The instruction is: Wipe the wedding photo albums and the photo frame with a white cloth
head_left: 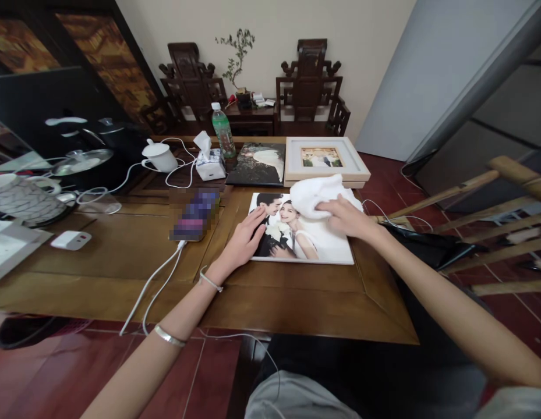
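A glossy photo print [314, 241] of two people lies flat on the wooden table [296, 302]. My left hand [244, 241] rests flat on the print's left edge, fingers spread, pinning it down. My right hand [346, 216] presses a crumpled white cloth [316, 195] against the print's upper right corner, fingers closed over the cloth.
Behind the print lie a darker photo print [257, 164] and a white framed picture [325, 158]. A phone [195, 214] on a white cable, a tissue box [210, 163], a green bottle [223, 132], a white teapot [160, 156] and a charger [71, 240] sit to the left. A wooden chair frame [492, 227] stands right.
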Available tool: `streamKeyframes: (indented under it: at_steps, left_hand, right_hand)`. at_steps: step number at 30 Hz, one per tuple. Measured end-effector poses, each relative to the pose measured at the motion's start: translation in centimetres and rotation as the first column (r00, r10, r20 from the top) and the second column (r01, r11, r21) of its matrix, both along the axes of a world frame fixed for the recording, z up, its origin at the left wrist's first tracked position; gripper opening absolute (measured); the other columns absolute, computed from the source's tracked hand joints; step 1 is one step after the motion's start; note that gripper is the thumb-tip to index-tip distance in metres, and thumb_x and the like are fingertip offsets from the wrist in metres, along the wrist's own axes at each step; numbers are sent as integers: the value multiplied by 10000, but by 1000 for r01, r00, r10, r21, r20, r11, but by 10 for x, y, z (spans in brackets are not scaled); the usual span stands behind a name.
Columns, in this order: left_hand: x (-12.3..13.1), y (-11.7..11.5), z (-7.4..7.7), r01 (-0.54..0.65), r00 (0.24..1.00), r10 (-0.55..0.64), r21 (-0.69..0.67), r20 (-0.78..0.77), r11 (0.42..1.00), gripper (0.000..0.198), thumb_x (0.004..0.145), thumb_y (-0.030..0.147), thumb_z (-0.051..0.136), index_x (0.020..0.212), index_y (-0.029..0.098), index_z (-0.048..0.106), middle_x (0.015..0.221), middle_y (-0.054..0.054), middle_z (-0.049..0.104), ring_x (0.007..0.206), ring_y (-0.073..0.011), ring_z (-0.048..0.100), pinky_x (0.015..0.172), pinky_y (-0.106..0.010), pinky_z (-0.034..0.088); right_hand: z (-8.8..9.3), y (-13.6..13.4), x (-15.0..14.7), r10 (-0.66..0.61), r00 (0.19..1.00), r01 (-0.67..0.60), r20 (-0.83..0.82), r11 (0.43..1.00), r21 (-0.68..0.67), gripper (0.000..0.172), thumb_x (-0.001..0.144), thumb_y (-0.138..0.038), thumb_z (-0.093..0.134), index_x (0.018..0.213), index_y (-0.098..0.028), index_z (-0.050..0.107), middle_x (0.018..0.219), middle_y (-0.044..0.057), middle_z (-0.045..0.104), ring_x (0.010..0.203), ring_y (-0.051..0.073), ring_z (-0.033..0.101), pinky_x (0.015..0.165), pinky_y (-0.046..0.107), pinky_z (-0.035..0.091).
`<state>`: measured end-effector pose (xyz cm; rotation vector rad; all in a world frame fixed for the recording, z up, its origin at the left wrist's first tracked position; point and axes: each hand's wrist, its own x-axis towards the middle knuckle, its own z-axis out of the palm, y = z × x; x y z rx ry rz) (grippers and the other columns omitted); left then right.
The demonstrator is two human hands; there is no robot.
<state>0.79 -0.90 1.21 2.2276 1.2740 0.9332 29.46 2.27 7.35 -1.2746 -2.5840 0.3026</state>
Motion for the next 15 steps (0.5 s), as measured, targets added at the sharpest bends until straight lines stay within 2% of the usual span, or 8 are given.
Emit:
streamKeyframes:
  at_steps: [2, 5, 9, 12, 15]
  left_hand:
    - [0, -1, 1, -4, 1000, 4, -5, -2, 1000, 460, 960, 359, 343, 1365, 176, 462, 1478, -83, 380, 1386, -207, 310, 1159, -449, 216]
    - [0, -1, 1, -8, 1000, 8, -5, -10, 1000, 470, 962, 358, 336, 1365, 149, 460, 1478, -98, 377, 1387, -200, 306, 1162, -427, 212]
    - [0, -2, 0, -11, 1000, 11, -8, -15, 1000, 481, 961, 363, 337, 1369, 135, 452, 1481, -109, 370, 1390, -209, 301, 1158, -435, 219]
    - [1, -1, 0, -11, 1000, 11, -8, -5, 1000, 471, 959, 371, 344, 1365, 163, 462, 1475, -97, 384, 1388, -218, 305, 1152, -451, 227]
    - [0, -1, 1, -10, 1000, 10, -9, 0, 1000, 462, 960, 378, 343, 1370, 197, 458, 1475, -79, 388, 1386, -220, 308, 1150, -466, 228]
  right_hand:
    - [-3, -27, -3, 36, 997, -37, 65, 999, 13, 615, 615, 37, 352, 1128, -179, 613, 1335, 106, 545, 1312, 274, 396, 1045, 647, 220]
    - [-5, -76, -11, 135, 983, -138, 125, 990, 20, 556, 615, 64, 363, 1046, -151, 643, 1430, 149, 430, 1395, 294, 225, 1048, 690, 177]
    - [-6, -131, -20, 214, 965, -220, 149, 975, 21, 504, 640, 61, 382, 951, -204, 677, 1464, 90, 389, 1400, 320, 190, 1038, 717, 186]
    - [-7, -142, -21, 235, 959, -244, 156, 969, 40, 491, 654, 56, 389, 957, -204, 676, 1434, 112, 434, 1383, 316, 251, 1052, 666, 243]
    - [-6, -122, -19, 226, 966, -237, 129, 968, 80, 510, 663, 49, 401, 1046, -176, 651, 1333, 182, 518, 1322, 293, 381, 1052, 577, 315]
